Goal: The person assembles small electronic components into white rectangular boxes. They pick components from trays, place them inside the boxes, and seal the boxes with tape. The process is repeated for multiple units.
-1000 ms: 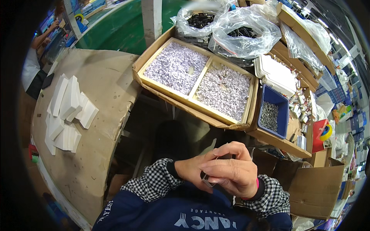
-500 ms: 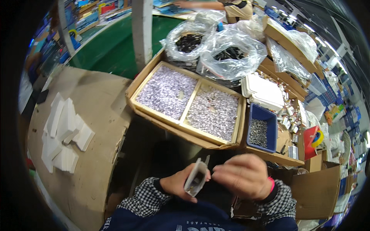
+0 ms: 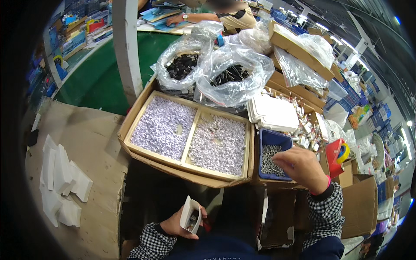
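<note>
Low in the middle, my left hand (image 3: 175,222) is closed around a white hollow plastic casing (image 3: 187,211). Its open side faces up, and small parts show inside, too small to name. My right hand (image 3: 301,167) is over the near edge of a blue bin (image 3: 262,174), its thumb and fingers pinched together. Whatever is between those fingertips is hidden. Small grey metal pieces that look like screws (image 3: 269,152) fill the bin's bottom. Left of the bin stands a two-part wooden tray (image 3: 188,149) heaped with tiny pale pieces.
White casings (image 3: 60,171) lie piled on the cardboard-covered table (image 3: 102,143) at left. Behind the tray are plastic bags (image 3: 236,71) of black parts. White flat pieces (image 3: 273,112) are stacked behind the bin. A red tape dispenser (image 3: 336,157) stands at right. Another person's arm (image 3: 195,17) is beyond.
My right hand has moved from beside the casing forward and right to the blue bin. My left hand still holds the casing, now lower and further left in view. The whole view has shifted.
</note>
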`<state>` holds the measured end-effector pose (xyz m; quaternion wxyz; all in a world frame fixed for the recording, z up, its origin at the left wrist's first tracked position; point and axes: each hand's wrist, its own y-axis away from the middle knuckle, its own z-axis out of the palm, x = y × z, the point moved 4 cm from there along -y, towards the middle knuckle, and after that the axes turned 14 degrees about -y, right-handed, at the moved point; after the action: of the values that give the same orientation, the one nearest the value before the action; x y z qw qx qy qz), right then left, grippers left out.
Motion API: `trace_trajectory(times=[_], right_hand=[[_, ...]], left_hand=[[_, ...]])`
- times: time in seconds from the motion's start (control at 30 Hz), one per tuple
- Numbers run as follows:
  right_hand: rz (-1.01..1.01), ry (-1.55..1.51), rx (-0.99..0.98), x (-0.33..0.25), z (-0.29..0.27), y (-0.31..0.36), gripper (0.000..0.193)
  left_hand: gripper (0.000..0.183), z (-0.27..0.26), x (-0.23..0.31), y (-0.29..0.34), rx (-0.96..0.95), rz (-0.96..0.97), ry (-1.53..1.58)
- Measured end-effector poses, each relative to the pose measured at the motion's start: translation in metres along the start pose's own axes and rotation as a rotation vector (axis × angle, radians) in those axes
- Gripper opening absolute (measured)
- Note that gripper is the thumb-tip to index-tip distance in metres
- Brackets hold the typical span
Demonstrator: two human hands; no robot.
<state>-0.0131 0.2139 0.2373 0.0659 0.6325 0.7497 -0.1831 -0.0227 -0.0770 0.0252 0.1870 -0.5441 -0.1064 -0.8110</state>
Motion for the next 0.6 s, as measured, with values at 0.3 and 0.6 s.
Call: trace_trajectory(times=[0.3, 0.6], right_hand=[[0.041, 0.193, -0.238, 0.006, 0.009, -0.023, 0.015], [0.217, 0.164, -0.427, 0.052, 0.054, -0.004, 0.020]], left_hand=[[0.082, -0.008, 0.011, -0.012, -0.020, 0.094, -0.067], [0.081, 0.000, 0.017, -0.019, -0.076, 0.138, -0.115]])
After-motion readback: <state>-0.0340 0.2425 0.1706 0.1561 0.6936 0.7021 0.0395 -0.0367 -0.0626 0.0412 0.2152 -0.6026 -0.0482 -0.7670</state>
